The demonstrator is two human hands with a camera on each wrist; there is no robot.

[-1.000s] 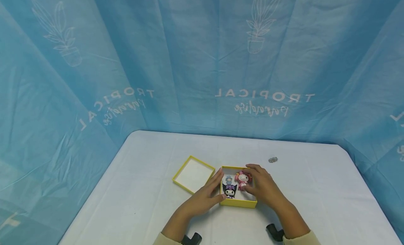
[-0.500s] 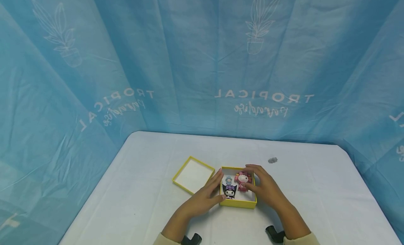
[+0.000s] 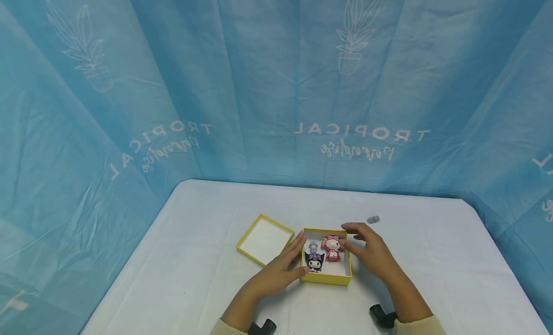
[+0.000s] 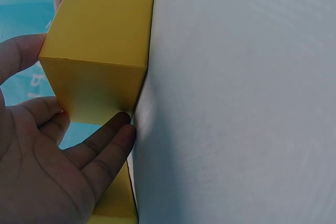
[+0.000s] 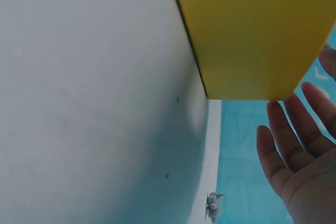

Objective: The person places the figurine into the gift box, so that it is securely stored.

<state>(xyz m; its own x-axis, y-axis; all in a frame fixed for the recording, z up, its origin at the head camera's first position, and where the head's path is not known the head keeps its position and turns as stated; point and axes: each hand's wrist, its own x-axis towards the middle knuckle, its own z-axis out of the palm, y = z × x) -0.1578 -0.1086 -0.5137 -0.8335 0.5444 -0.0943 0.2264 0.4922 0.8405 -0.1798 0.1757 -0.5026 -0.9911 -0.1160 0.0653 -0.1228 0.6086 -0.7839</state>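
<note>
A yellow box (image 3: 326,279) with a white inside stands uncovered on the table. Inside lie a pink figurine (image 3: 333,248) with a white face, a black-and-white figurine (image 3: 314,262) with pointed ears, and a small blue-grey figurine (image 3: 313,247). My left hand (image 3: 278,272) holds the box's left wall, thumb over the rim at the near corner and fingers along the outside. At the right wall my right hand (image 3: 373,251) has its fingers spread, the thumb over the rim beside the pink figurine and the other fingertips by the far corner.
A yellow-edged lid (image 3: 264,240) lies white side up left of the box. Behind my right hand is a small grey figurine (image 3: 373,220) on the white-covered table (image 3: 173,277). Blue curtains (image 3: 259,85) hang around the table's back and sides.
My right hand has drawn away from the pink figurine, moving right to the box's right rim. The pink figurine now shows more fully. My left hand has stayed in place.
</note>
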